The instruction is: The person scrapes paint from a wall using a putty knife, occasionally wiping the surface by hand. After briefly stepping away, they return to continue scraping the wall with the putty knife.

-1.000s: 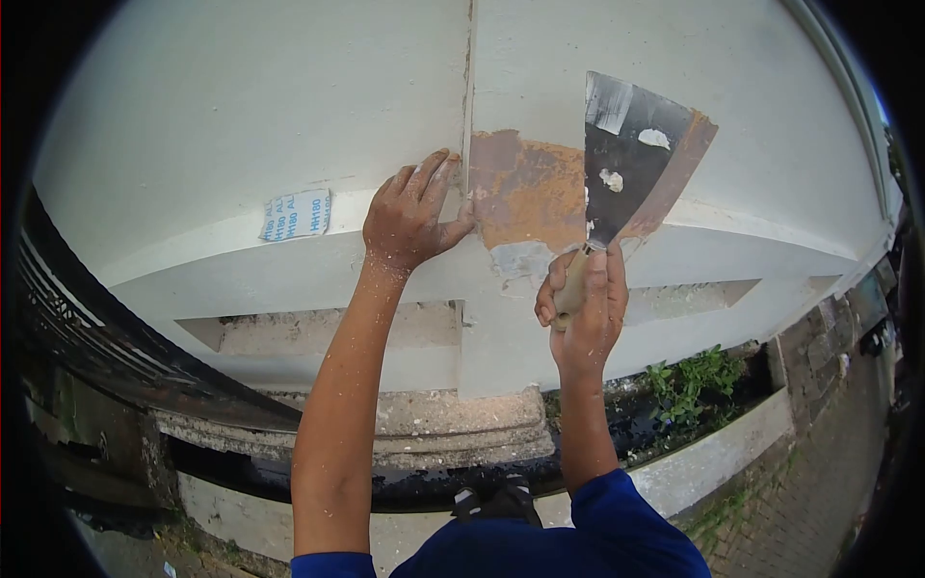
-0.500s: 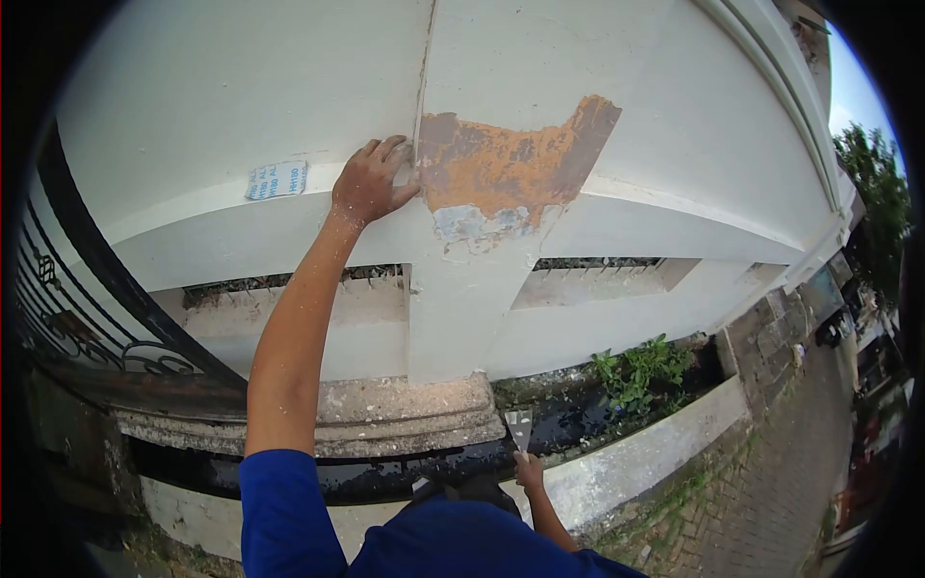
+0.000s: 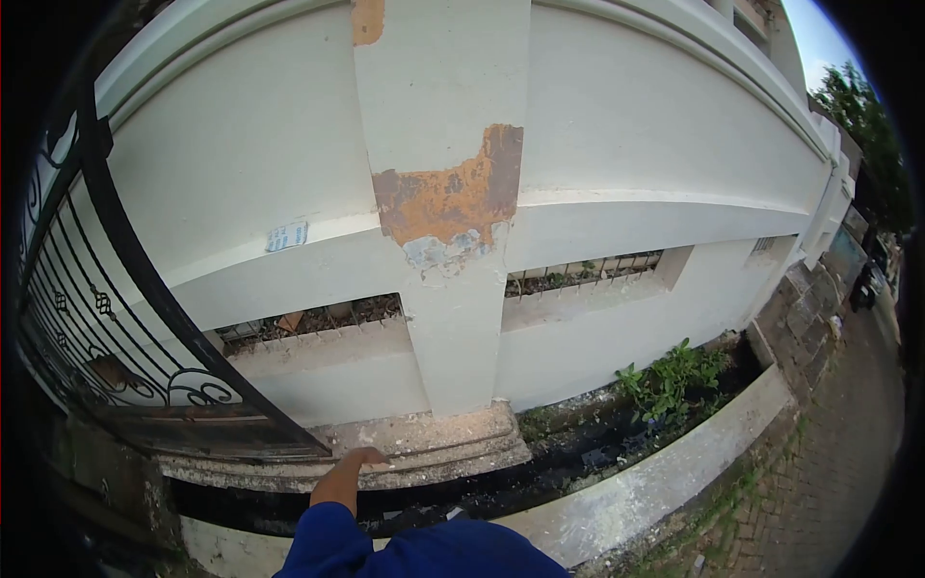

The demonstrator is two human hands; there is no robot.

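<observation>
My left hand [image 3: 364, 459] is lowered in front of my body, over the stepped concrete base of the pillar [image 3: 462, 356]. Its visible fingers stretch to the right with nothing in them. Above it, the white-painted pillar has a patch of peeled paint [image 3: 448, 202], with orange and grey-brown layers showing and pale grey flakes along its lower edge. Left of the pillar, a piece of sandpaper [image 3: 287, 236] with blue print lies on the wall ledge. My right hand and the scraper are out of view.
A black iron gate [image 3: 145, 289] stands at the left. Below the wall runs a drain [image 3: 578, 458] of dark water with a concrete curb [image 3: 636, 511]. Green plants [image 3: 679, 380] grow in it. A paved lane [image 3: 819, 462] is at the right.
My left hand has come off the wall and dropped to waist level. My right hand with the scraper has left the view. The camera now takes in more of the wall and gate.
</observation>
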